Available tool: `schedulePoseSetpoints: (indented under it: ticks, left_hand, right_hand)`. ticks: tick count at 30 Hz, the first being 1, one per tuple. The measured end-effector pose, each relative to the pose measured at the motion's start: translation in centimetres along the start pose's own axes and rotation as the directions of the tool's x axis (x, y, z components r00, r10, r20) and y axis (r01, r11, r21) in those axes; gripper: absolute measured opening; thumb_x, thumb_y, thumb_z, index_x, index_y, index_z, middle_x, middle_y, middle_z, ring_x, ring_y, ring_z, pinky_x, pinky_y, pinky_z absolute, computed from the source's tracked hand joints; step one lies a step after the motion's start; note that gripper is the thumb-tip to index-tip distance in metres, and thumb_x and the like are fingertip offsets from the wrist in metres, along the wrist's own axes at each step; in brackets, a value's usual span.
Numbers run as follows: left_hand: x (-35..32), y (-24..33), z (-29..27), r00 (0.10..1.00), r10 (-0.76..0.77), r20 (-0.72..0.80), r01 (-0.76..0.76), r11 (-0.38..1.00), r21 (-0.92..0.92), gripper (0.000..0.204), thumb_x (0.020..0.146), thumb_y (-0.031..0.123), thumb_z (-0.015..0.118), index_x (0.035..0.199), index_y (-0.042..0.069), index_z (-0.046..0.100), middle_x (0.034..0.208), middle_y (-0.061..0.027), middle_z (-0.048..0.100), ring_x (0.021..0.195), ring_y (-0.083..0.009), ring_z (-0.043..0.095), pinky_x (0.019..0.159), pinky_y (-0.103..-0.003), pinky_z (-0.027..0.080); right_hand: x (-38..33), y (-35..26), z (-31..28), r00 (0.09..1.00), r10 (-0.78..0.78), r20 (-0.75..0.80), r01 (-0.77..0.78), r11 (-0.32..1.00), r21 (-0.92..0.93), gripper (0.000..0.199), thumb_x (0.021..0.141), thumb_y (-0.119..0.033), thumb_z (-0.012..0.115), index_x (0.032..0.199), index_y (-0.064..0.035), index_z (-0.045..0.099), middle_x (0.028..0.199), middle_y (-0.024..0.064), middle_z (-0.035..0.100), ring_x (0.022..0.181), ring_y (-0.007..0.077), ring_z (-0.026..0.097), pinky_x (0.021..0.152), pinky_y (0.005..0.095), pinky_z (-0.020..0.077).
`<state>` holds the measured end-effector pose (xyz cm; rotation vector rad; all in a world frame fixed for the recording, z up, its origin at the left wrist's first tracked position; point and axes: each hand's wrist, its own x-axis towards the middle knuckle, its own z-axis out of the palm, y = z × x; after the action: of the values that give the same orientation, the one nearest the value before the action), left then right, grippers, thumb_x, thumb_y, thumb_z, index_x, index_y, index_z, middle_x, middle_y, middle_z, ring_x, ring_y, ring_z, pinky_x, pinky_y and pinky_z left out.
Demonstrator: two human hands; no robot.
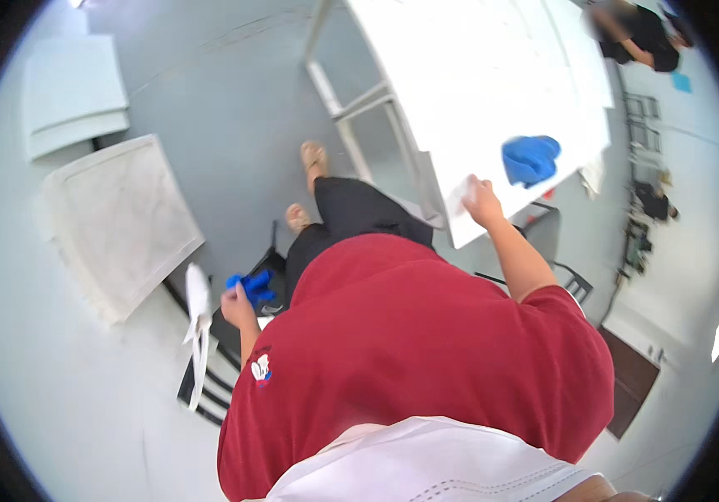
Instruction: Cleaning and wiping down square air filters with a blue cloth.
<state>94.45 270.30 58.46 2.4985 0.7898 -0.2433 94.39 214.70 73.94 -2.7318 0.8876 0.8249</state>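
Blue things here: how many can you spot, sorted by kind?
Blue cloth bundle on the white table, near the right hand: 1
Blue item gripped in the left hand, too crumpled to tell its kind: 1
Small blue patch on the floor beside another person, far off: 1
Total: 3

My left hand (236,306) grips a crumpled blue glove (252,286) beside my hip. My right hand (480,201) presses a white cloth (458,197) on the white table (477,92), near a blue cloth (530,158).
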Motion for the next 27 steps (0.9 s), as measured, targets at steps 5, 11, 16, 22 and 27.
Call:
schedulePoseSetpoints:
  ticks: [5,11,16,22,27]
  left_hand:
    - [10.9,14.0,-6.9,0.978,0.072,-0.195,-0.166,0.839,-0.519,0.022,0.075,0.019,0.067,0.074,0.001,0.056,0.069,-0.0031,0.054,0.061,-0.0116,0.048,0.058,-0.026,0.041]
    - [20.1,35.1,-10.2,0.86,0.504,-0.088,-0.499,0.79,-0.356,0.015,0.079,0.013,0.06,0.085,-0.001,0.059,0.075,-0.0015,0.054,0.067,-0.0093,0.048,0.059,-0.023,0.04]
    - [24.2,52.1,-11.3,0.689,0.72,-0.087,-0.69,0.614,-0.384,0.012,0.081,0.01,0.056,0.088,0.0,0.057,0.084,-0.0031,0.053,0.079,-0.0109,0.048,0.072,-0.023,0.037]
    - [21.3,67.6,-10.3,0.449,0.827,0.339,-0.081,0.415,-0.906,0.021,0.086,0.01,0.047,0.105,0.002,0.049,0.096,-0.0071,0.054,0.09,-0.0171,0.05,0.081,-0.029,0.039]
    - [17.4,76.7,-6.5,-0.078,0.862,0.501,0.493,0.47,-0.732,0.029,0.089,0.015,0.038,0.115,0.002,0.04,0.114,-0.012,0.05,0.107,-0.0226,0.048,0.09,-0.037,0.036]
  right_hand:
    - [0.7,-1.8,-1.0,0.996,0.064,0.054,-0.062,0.997,-0.036,0.066,0.072,-0.014,0.062,0.128,-0.0021,0.03,0.113,0.0249,0.04,0.097,0.0395,0.051,0.083,0.0423,0.0436]
    - [1.2,-1.7,-1.6,0.997,0.069,0.036,-0.072,0.991,0.112,0.064,0.071,-0.013,0.063,0.126,0.0004,0.032,0.11,0.0258,0.041,0.1,0.0406,0.048,0.083,0.0423,0.0429]
    - [2.6,-0.7,-1.2,0.983,0.163,0.088,-0.182,0.942,0.283,0.056,0.071,-0.014,0.064,0.12,-0.0011,0.041,0.11,0.0257,0.04,0.101,0.0399,0.046,0.082,0.0414,0.0422]
    - [3.2,-1.7,-3.2,0.782,0.621,0.054,-0.264,0.252,0.931,0.029,0.081,-0.023,0.057,0.098,0.0013,0.056,0.057,0.0065,0.054,0.042,0.0134,0.048,0.044,0.026,0.0415]
    - [2.5,-7.6,-5.5,0.546,0.835,0.063,-0.182,0.045,0.982,0.044,0.086,-0.038,0.047,0.062,-0.0012,0.052,0.049,0.0037,0.046,0.044,0.0099,0.045,0.042,0.0246,0.0361]
